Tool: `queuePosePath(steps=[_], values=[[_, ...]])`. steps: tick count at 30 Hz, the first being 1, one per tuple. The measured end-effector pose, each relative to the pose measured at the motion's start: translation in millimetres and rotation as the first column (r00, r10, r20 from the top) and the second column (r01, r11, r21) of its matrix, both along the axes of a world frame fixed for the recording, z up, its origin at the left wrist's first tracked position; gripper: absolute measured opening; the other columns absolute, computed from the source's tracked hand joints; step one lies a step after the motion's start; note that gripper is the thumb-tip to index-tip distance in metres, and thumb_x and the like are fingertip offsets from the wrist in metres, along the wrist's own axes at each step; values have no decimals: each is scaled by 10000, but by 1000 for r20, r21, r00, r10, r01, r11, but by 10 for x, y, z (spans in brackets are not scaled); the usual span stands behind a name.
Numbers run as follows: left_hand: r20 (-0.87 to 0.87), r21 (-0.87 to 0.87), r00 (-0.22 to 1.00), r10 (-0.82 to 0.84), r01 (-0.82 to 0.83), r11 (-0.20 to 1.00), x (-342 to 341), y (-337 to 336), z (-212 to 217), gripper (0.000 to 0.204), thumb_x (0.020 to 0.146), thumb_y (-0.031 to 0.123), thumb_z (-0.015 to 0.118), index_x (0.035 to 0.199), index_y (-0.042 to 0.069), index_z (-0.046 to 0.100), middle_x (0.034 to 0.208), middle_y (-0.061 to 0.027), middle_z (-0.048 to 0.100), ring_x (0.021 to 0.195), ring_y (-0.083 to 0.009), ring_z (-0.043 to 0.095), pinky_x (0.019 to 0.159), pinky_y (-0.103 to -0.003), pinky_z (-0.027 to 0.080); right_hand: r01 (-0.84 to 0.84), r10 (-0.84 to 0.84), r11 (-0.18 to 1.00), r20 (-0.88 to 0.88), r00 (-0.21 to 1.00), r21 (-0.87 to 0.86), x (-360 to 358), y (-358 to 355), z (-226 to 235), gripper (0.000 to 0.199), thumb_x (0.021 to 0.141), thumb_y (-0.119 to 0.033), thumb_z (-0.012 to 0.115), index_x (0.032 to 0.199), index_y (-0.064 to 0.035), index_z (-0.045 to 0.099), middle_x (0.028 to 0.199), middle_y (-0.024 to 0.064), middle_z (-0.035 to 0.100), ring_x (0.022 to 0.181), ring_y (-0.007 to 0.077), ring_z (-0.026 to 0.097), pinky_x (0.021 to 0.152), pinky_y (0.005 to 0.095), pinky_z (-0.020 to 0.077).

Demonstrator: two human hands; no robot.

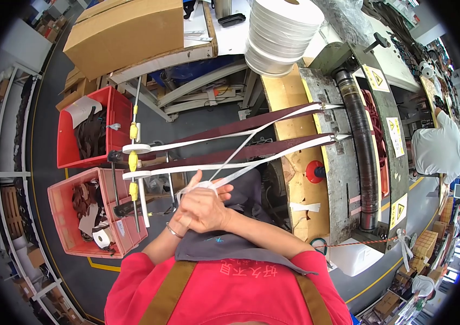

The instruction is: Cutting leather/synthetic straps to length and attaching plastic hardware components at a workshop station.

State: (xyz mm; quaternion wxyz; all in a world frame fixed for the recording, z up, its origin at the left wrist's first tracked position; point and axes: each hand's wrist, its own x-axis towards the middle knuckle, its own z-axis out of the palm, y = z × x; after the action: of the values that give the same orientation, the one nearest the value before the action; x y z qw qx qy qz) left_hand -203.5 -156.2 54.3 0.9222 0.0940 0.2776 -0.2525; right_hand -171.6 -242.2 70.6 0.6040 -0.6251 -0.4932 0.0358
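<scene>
My hands overlap in front of my apron. My right hand (204, 210) is closed in front, its fingers curled at a white tape (235, 174). Behind it is my left hand (195, 179), largely covered, with a bracelet at its wrist and some fingertips showing. The tape passes around the bunched hands and rises in two narrow strands toward the upper right. Just beyond, two dark maroon bands (208, 156) edged with white tape stretch from two white discs (136, 148) on a yellow-fitted rod to metal guides (340, 137) at the machine.
A roller (357, 146) machine with warning labels stands at right. Stacked white tape rolls (281, 38) stand at its far side. Red bin (120, 116) and pink bin (127, 233) hold scraps at left. A cardboard box (127, 40) rests on a bench. Another person (438, 151) works far right.
</scene>
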Motion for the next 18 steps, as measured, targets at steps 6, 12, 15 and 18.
queuePosePath(steps=[6,12,15,18], values=[[114,122,973,202,-215,969,-5,83,-57,405,878,452,384,737,85,486,669,-39,484,677,-200,498,725,-382,436,39,-38,999,67,997,-4,-58,-70,-143,224,702,-140,618,573,-39,465,600,89,456,620,238,496,588,333,409],[74,-32,817,571,-571,821,31,540,-94,502,862,360,479,462,153,256,431,35,245,415,-95,246,405,-245,226,131,-126,991,171,977,-21,40,-108,16,150,642,-77,601,773,-26,549,918,137,516,904,290,508,818,403,409],[129,130,779,613,-626,769,-47,710,-27,491,859,294,489,449,161,254,411,42,228,376,-80,208,366,-239,175,362,-315,919,262,912,-157,137,-183,-116,464,630,-73,582,1083,-27,490,1173,181,428,1126,339,405,945,481,304],[155,103,775,613,-630,770,-108,775,81,434,875,291,457,492,143,315,417,42,219,367,-80,207,357,-235,158,464,-372,830,312,874,-310,365,-179,-142,661,630,-102,601,1240,-12,364,1291,220,321,1206,368,312,983,501,226]])
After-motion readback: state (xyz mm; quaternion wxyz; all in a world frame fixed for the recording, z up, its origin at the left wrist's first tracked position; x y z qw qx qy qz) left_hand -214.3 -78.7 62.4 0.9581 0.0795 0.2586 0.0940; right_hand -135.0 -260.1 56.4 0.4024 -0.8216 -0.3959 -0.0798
